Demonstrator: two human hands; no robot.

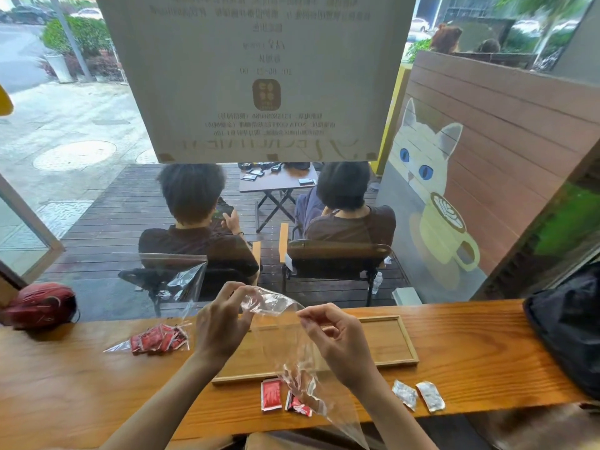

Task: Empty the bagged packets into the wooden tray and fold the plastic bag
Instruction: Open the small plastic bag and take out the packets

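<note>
My left hand (224, 323) and my right hand (337, 339) each pinch the top edge of a clear plastic bag (292, 349), holding it up above the counter. The bag hangs down over the near edge of the shallow wooden tray (407, 339). Red packets (300, 404) sit in the bag's low end. One red packet (271, 394) lies loose on the counter in front of the tray. A second clear bag (159, 337) full of red packets stands at the left, its top leaning on the window.
Two silver packets (418, 394) lie on the wooden counter (480, 368) at the right. A black bag (571, 332) fills the right end and a red helmet (40, 303) the left. Behind the glass, two people sit on chairs.
</note>
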